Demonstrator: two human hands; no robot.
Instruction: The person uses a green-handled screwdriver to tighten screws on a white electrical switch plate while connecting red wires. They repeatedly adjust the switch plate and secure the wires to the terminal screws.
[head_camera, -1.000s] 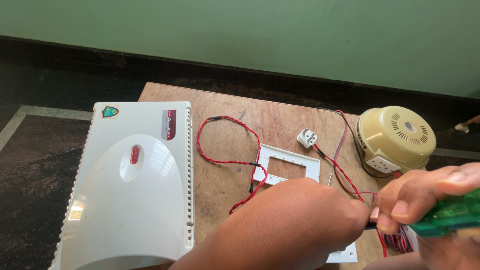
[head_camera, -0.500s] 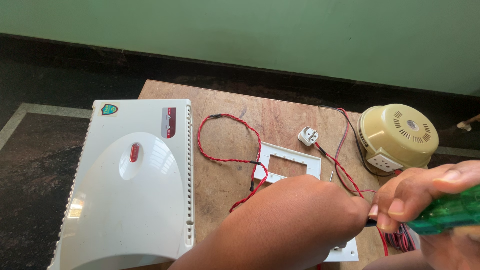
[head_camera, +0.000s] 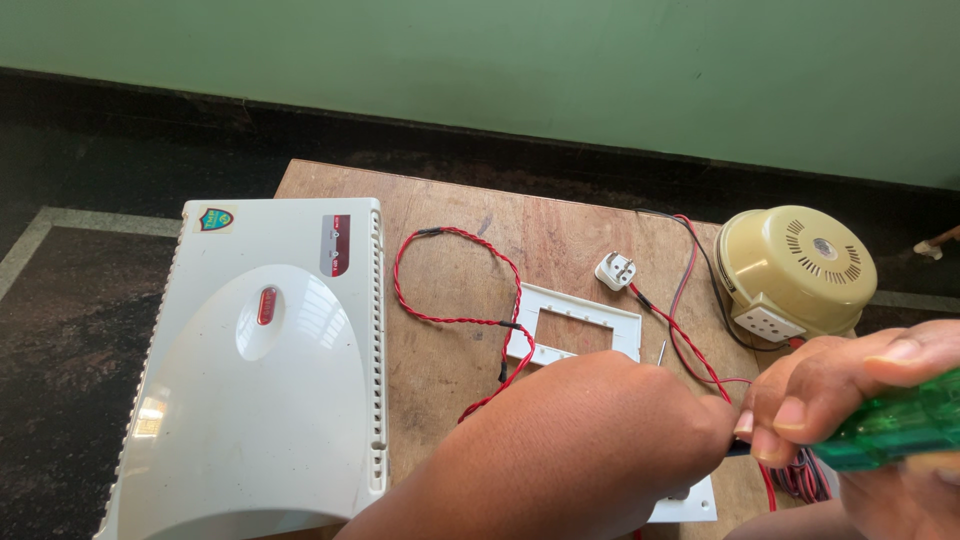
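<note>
On the surface (head_camera: 560, 215), the large casing (head_camera: 260, 370) lies at the left, the twisted wire (head_camera: 455, 290) and frame plate (head_camera: 580, 320) in the middle, the plug (head_camera: 615, 270) farther back, and the round housing (head_camera: 795, 270) far right.

The left hand (head_camera: 590, 440) hides the white frame's (head_camera: 580, 310) lower half; the green screwdriver handle (head_camera: 890, 420) runs off the right edge.
</note>
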